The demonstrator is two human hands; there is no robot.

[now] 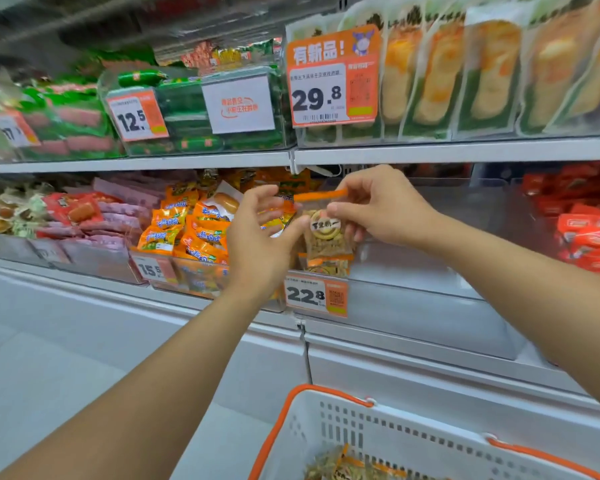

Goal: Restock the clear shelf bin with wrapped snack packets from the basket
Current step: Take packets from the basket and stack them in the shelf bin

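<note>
Both hands, left (257, 237) and right (374, 206), pinch packet (324, 230) upright; bin (430, 271) opens at 4 o'clock, right nearer.

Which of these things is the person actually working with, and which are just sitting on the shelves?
In use: snack packet held by left hand and right hand; clear bin; basket.
Just there: orange packets; red packets; price tag.

Two bare forearms in view, no sleeves visible up to the frame edge. Left hand (257, 237) and right hand (378, 206): no gloves, rings, watch or wristbands that I can see. Fingers (357, 180) bare, nails short and unpainted. Nothing else of the person in shot.
</note>
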